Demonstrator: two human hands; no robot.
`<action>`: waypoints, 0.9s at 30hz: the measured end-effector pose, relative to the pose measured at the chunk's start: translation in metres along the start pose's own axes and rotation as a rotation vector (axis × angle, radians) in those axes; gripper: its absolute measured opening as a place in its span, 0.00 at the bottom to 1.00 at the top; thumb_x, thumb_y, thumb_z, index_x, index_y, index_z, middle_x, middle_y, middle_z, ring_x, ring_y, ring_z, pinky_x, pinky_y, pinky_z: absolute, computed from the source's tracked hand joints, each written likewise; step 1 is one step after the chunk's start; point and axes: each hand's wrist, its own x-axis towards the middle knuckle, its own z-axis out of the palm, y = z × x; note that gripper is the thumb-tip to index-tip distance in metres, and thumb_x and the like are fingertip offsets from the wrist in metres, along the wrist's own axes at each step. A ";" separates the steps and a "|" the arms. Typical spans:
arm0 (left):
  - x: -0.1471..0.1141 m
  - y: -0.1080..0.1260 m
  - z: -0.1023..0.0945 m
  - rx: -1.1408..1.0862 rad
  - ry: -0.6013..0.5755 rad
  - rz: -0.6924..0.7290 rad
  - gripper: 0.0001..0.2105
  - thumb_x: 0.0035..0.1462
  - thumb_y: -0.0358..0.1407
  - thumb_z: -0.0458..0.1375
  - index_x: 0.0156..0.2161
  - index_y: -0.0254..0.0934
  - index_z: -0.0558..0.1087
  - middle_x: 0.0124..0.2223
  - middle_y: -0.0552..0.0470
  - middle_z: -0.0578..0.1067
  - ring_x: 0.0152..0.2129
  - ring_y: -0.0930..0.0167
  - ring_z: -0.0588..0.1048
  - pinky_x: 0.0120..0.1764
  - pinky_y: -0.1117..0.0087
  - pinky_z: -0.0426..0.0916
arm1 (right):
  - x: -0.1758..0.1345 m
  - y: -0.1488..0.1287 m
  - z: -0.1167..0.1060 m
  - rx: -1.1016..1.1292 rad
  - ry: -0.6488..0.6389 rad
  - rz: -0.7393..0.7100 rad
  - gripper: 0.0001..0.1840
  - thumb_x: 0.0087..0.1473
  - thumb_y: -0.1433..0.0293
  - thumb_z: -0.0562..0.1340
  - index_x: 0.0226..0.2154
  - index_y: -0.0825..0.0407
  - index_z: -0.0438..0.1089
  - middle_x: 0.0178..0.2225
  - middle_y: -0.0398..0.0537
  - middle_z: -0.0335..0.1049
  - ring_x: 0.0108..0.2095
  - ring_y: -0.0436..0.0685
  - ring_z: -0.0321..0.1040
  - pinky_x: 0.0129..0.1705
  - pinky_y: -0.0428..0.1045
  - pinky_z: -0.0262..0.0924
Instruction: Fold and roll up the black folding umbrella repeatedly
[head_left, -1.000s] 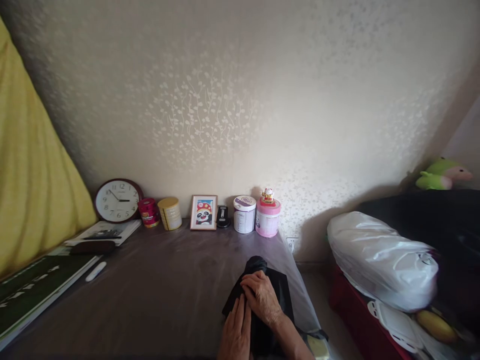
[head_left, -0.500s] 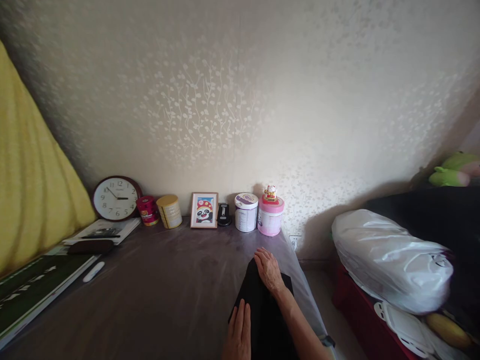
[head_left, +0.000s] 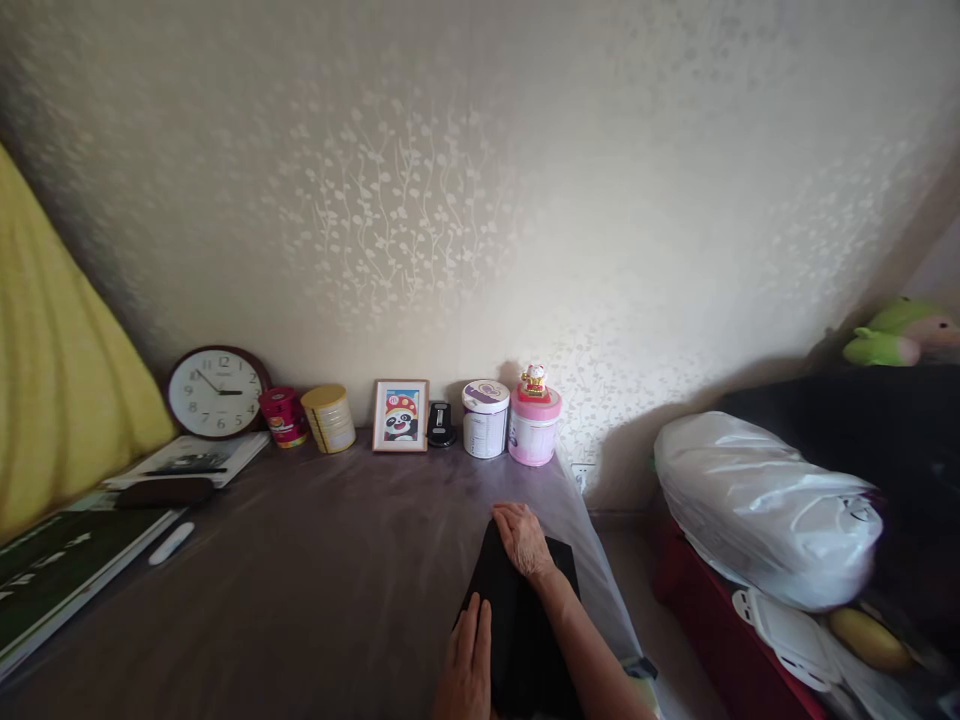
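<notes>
A black piece of folded cloth lies on the table near its right edge; its lower end runs out of view, and I cannot tell what kind of garment or fabric it is. My left hand rests flat along its left edge, fingers stretched out and side by side. Toward the far end, my right hand is laid over the cloth with its fingers extended to the far left corner. Neither hand is wrapped around anything. The right forearm crosses the right part of the cloth.
Along the wall stand a clock, a red can, a yellow can, a framed panda picture, a white tub and a pink tub. A white plastic bag lies right, beyond the table.
The view has shifted slightly. My right hand stays on the far end of the cloth and my left on its left edge; the cloth's far left corner lies flatter beneath the right hand.
</notes>
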 end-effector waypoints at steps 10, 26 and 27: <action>-0.013 0.013 -0.018 -0.098 -0.002 0.036 0.42 0.37 0.19 0.47 0.62 0.32 0.41 0.66 0.48 0.40 0.62 0.65 0.43 0.61 0.62 0.49 | -0.080 0.045 -0.050 -0.018 0.284 0.549 0.20 0.56 0.62 0.46 0.38 0.53 0.69 0.40 0.54 0.72 0.42 0.59 0.69 0.45 0.50 0.58; -0.018 0.014 -0.020 -0.167 -0.025 -0.026 0.44 0.40 0.18 0.48 0.62 0.35 0.34 0.66 0.43 0.39 0.62 0.64 0.44 0.59 0.65 0.51 | -0.101 0.009 -0.040 0.189 0.165 0.532 0.19 0.50 0.58 0.52 0.38 0.52 0.67 0.36 0.53 0.73 0.40 0.63 0.70 0.40 0.52 0.61; -0.018 0.014 -0.019 -0.166 -0.023 -0.031 0.44 0.40 0.18 0.48 0.62 0.36 0.34 0.66 0.43 0.40 0.62 0.64 0.44 0.58 0.65 0.52 | -0.096 0.005 -0.039 0.220 0.169 0.505 0.18 0.51 0.58 0.52 0.37 0.52 0.67 0.37 0.53 0.73 0.40 0.62 0.69 0.40 0.52 0.61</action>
